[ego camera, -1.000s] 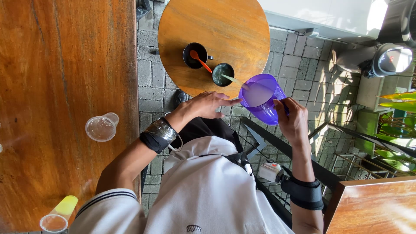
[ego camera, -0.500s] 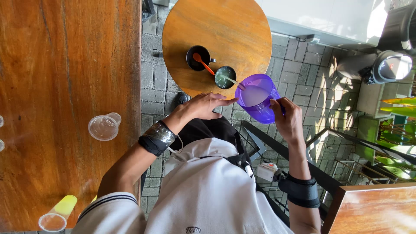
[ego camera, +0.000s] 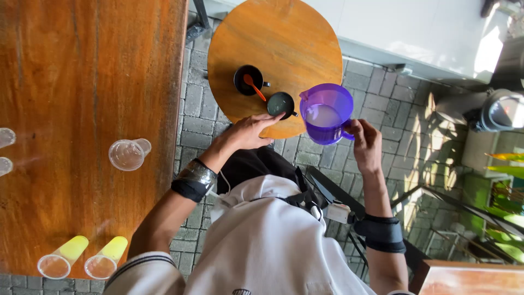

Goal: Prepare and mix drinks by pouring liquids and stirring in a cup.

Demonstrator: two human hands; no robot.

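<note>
- Your right hand [ego camera: 364, 143] has its fingers wrapped tight around the handle of the translucent purple pitcher [ego camera: 326, 113], which it holds upright in the air over the near edge of the round wooden table [ego camera: 284, 38]
- The pitcher has pale, milky liquid in its lower part, and its spout points away from you toward the tabletop
- Just beside the pitcher, on the table, sits a small dark cup [ego camera: 281, 104] with a short side handle; it looks close to the pitcher's wall, though you cannot tell from above whether the two touch
- Your left hand [ego camera: 248, 133] lies flat and loosely spread at the table's near rim, fingertips just under that dark cup and holding nothing
- A little farther back stands a second dark cup [ego camera: 248, 80] with an orange spoon [ego camera: 254, 87] slanting out of it toward the first cup
- You wear a dark band with a shiny metal cuff [ego camera: 195, 179] on the left wrist and a black band [ego camera: 381, 233] on the right forearm
- Below the table is grey brick paving [ego camera: 382, 104], lit by sun on the right
- To your left runs a long wooden counter [ego camera: 82, 109]; a clear plastic cup [ego camera: 126, 154] lies on its side there, well apart from your hands
- Near the counter's close corner two clear cups with yellow bases [ego camera: 82, 261] lie side by side
- At the counter's far left edge two more clear cups [ego camera: 6, 150] are cut off by the frame
</note>
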